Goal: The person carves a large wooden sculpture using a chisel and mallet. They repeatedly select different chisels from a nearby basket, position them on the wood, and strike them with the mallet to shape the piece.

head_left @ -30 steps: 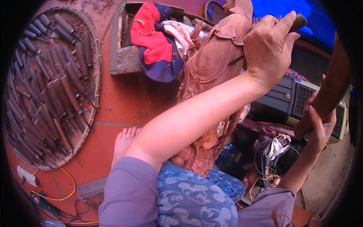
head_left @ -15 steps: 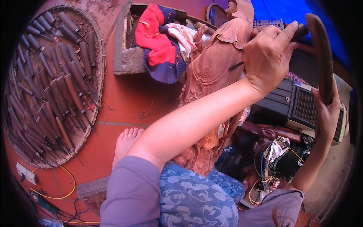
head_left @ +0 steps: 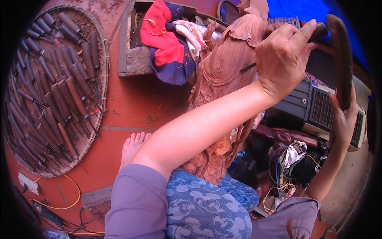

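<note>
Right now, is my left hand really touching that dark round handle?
Touching. The head view shows your left hand wrapped around the dark handle, its end poking out past your fingers.

The reddish-brown carved wooden figure shows darker grain streaks; dark-brown curved wooden striker at right; blackish cylindrical chisel handle; blue cloth trousers near, patterned with paler rounded shapes; plain greyish-purple fabric sleeve; red-and-navy knitted garment; bright-blue sheet far right; orange-red tiled floor, grey joints.
</note>
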Tool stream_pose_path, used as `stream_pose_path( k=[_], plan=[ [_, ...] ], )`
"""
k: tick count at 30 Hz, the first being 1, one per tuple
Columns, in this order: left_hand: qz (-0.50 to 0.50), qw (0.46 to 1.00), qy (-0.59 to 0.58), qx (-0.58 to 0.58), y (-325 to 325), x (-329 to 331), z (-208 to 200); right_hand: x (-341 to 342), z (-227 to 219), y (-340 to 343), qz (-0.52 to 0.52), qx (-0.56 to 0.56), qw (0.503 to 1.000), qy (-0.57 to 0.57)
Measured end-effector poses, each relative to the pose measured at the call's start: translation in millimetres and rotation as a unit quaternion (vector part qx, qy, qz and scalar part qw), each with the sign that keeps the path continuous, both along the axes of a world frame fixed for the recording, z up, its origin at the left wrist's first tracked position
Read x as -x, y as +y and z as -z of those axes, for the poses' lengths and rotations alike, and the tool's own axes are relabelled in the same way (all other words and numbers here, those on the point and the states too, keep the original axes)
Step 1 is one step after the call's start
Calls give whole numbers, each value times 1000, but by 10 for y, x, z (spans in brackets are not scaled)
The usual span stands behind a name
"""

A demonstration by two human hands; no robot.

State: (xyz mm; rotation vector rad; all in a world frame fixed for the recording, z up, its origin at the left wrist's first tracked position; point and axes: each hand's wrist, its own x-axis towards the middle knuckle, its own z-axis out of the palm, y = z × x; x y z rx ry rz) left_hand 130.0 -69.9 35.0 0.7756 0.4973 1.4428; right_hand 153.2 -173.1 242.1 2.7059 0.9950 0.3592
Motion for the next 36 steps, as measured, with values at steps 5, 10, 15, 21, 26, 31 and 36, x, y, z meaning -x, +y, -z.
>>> stream_pose_path(
  k=[5,10,15,21,26,31,36],
  plan=[
    [-2,1000,2,-6,0,9,27,20,130,-33,-98,26,994,-49],
    [0,1000,-10,-8,-14,38,20,17,44,-121,6,-66,997,46],
    [10,1000,20,-5,-28,17,30,-3,6,-135,33,-54,997,47],
    [4,1000,3,-6,-23,40,46,122,190,-51,-17,-71,997,9],
    [4,1000,18,-10,-41,50,53,30,88,-205,57,-107,989,79],
    [22,1000,9,-10,-68,90,35,34,28,-241,41,-110,988,96],
    [11,1000,7,-14,-60,109,65,154,244,-144,-34,-108,993,29]
  ],
)
